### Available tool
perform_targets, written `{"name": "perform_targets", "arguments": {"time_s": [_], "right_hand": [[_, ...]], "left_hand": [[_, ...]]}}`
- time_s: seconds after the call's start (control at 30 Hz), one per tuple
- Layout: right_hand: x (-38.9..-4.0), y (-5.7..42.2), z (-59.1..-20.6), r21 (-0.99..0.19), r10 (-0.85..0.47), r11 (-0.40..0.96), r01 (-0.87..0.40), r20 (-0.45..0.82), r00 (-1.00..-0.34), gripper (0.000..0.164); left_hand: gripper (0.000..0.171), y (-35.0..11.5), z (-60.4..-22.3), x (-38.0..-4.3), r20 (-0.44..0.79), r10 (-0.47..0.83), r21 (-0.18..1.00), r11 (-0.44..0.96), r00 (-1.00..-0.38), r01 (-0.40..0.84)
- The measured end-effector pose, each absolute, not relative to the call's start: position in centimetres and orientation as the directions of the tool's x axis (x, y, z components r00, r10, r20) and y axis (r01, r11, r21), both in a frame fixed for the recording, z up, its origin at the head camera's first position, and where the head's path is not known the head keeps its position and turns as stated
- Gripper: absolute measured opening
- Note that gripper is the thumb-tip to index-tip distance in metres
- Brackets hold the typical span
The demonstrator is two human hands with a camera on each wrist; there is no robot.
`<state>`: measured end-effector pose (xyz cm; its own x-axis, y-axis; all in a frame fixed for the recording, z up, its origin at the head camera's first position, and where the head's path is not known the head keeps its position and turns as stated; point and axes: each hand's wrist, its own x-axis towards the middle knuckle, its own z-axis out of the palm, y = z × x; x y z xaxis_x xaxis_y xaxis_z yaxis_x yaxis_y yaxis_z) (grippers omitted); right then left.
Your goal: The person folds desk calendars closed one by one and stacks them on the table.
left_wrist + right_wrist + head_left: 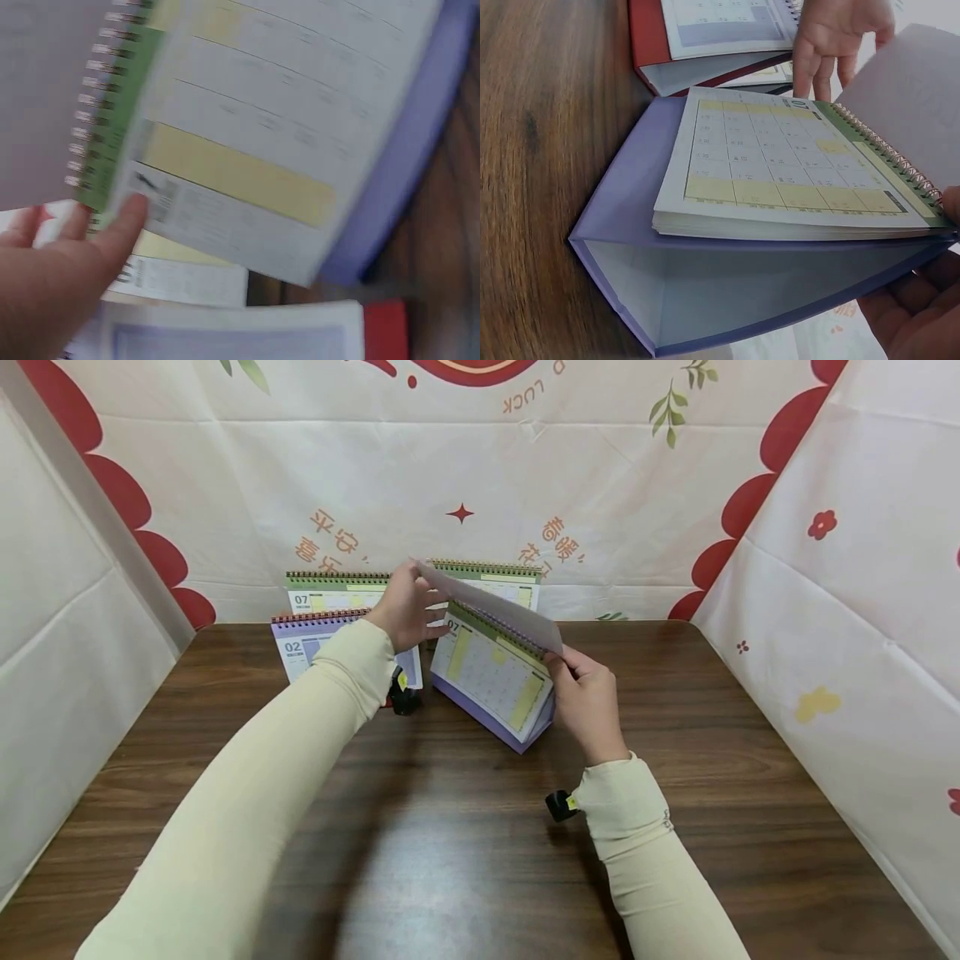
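A desk calendar with a purple stand and a green-topped 07 page stands tilted at the table's middle. One sheet is raised above its spiral binding. At the binding's right end, my right hand grips the calendar, thumb in front and fingers behind in the right wrist view. My left hand is at the left end beside the raised sheet, fingers extended. A fingertip lies against the 07 page in the left wrist view; the thumb is hidden there.
Behind my left arm stands a purple-topped 02 calendar with a red stand. Further back are green-topped calendars, one at left and one at right, near the printed cloth backdrop. All stand on the wooden table.
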<state>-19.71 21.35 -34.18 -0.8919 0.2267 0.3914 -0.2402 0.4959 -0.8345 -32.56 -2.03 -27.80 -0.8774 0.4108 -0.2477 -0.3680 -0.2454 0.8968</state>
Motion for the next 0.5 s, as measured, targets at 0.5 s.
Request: {"name": "perform_targets", "arguments": {"time_s": [0.5], "right_hand": [[-19.9,21.2,-34.2,-0.858,0.279,0.479,-0.187,0.351,-0.894,0.029]], "left_hand": [[0.064,-2.0,-29.3,-32.2,-0.171,0.436,0.976,-0.049,-0.883,-0.213]]}}
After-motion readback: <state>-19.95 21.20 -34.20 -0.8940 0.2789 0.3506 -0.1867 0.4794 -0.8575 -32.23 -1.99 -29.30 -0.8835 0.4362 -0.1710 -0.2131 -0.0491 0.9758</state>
